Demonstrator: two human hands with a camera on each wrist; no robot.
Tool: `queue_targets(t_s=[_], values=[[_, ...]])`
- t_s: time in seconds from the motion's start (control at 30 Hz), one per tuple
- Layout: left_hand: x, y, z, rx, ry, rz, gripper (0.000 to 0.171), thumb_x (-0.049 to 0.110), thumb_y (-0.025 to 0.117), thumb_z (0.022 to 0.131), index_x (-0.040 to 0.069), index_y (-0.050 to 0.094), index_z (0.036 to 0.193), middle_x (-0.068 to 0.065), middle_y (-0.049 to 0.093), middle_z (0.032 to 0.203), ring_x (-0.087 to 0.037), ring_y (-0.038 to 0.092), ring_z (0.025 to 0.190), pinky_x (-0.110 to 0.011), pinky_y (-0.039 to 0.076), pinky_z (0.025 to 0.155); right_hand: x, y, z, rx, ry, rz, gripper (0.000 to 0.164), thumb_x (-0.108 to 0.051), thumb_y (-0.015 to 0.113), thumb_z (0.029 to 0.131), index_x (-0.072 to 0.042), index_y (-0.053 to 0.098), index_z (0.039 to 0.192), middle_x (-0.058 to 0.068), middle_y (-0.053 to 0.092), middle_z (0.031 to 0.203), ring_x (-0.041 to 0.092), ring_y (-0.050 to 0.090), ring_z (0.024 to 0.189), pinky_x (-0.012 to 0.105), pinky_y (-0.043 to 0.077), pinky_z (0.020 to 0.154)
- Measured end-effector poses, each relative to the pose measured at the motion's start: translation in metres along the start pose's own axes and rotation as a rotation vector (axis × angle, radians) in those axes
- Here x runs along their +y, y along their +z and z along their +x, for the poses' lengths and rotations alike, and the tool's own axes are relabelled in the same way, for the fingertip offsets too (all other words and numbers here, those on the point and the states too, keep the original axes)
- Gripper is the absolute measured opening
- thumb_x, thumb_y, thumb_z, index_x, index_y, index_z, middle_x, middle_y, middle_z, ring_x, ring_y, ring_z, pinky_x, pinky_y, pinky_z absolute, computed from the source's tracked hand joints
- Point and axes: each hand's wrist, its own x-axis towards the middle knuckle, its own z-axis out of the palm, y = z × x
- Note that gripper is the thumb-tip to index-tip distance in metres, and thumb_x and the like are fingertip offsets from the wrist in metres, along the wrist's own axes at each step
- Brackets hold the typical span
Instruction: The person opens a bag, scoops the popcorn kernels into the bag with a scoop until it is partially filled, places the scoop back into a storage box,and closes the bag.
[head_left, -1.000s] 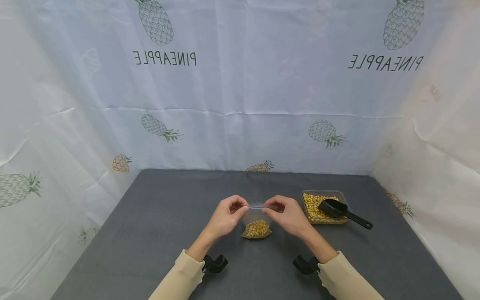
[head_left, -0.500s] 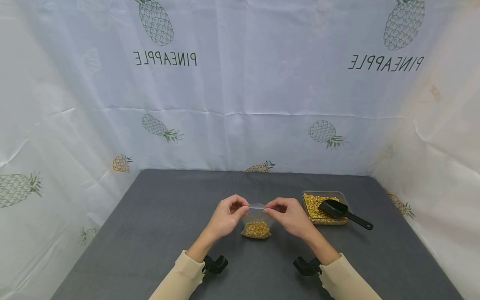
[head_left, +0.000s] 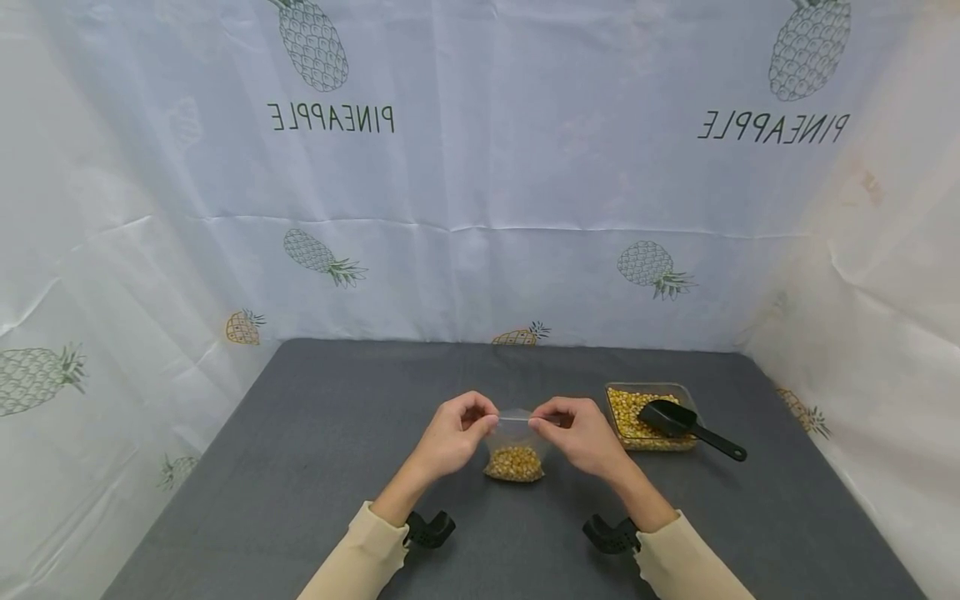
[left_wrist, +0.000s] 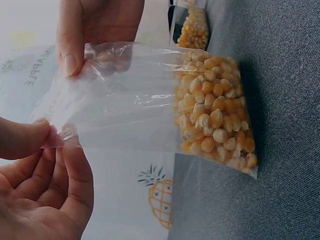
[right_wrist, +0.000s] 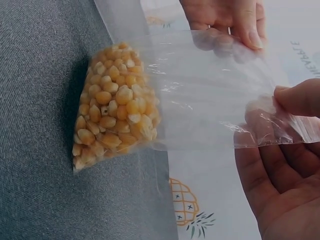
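A clear zip bag with yellow corn kernels in its lower part stands upright at the middle of the table. My left hand pinches the left end of its top edge between thumb and fingers. At the right end of that edge, the thumb and fingers of my right hand pinch the film. In the left wrist view the bag's filled bottom appears to touch the grey cloth. The right wrist view shows the kernels heaped below a bare stretch of film.
Right of the hands, a clear rectangular container holds more corn kernels. A black scoop lies in it, handle jutting out to the right. Grey cloth covers the table; a white pineapple-print curtain hangs behind and at both sides.
Both hands keep their pinch on the bag's top edge. The right hand has shifted very slightly down, and the bag's bottom has swayed a little. The container and scoop stay put.
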Motion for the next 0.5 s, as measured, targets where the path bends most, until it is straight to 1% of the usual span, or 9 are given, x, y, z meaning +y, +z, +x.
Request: queue_targets(t_s=[0.1, 0.17, 0.3, 0.4, 0.5], values=[[-0.001, 0.0, 0.001, -0.008, 0.006, -0.001, 0.011, 0.013, 0.062, 0.103, 0.003, 0.066, 0.103, -0.011, 0.064, 0.09, -0.042, 0.061, 0.081, -0.028, 0.051, 0.068, 0.001, 0.0, -0.001, -0.004, -0.004, 0.01, 0.013, -0.018, 0.071, 0.097, -0.006, 0.076, 0.098, 0.001, 0.07, 0.086, 0.011, 0.056, 0.064, 0.027, 0.047, 0.057], [-0.002, 0.001, 0.001, -0.012, 0.02, 0.0, 0.011, 0.012, 0.062, 0.103, 0.002, 0.067, 0.104, -0.011, 0.065, 0.09, -0.041, 0.062, 0.08, -0.028, 0.052, 0.068, 0.002, 0.0, -0.001, -0.008, -0.004, 0.02, 0.014, -0.017, 0.071, 0.098, -0.005, 0.076, 0.098, 0.005, 0.07, 0.086, 0.011, 0.055, 0.064, 0.027, 0.047, 0.058], [-0.004, 0.002, 0.003, -0.02, 0.046, 0.011, 0.014, 0.013, 0.066, 0.101, 0.001, 0.068, 0.107, -0.008, 0.067, 0.094, -0.027, 0.065, 0.081, -0.03, 0.053, 0.07, 0.004, 0.0, -0.002, -0.011, -0.019, 0.035, 0.014, -0.015, 0.071, 0.098, -0.002, 0.075, 0.098, 0.009, 0.07, 0.086, 0.01, 0.055, 0.064, 0.027, 0.047, 0.058], [-0.005, 0.005, 0.004, -0.036, 0.054, 0.021, 0.014, 0.015, 0.068, 0.1, 0.003, 0.069, 0.108, -0.006, 0.068, 0.099, -0.016, 0.066, 0.085, -0.032, 0.054, 0.074, 0.005, 0.0, -0.002, -0.008, -0.037, 0.04, 0.011, -0.014, 0.07, 0.098, -0.004, 0.075, 0.098, 0.007, 0.07, 0.085, 0.01, 0.054, 0.063, 0.027, 0.046, 0.057], [-0.007, 0.01, 0.007, -0.052, 0.056, 0.017, 0.012, 0.016, 0.07, 0.099, 0.007, 0.07, 0.107, -0.004, 0.068, 0.103, -0.015, 0.068, 0.092, -0.033, 0.056, 0.08, 0.006, 0.001, -0.003, -0.008, -0.052, 0.048, 0.008, -0.013, 0.07, 0.098, -0.007, 0.076, 0.098, 0.005, 0.069, 0.086, 0.01, 0.054, 0.063, 0.028, 0.046, 0.057]])
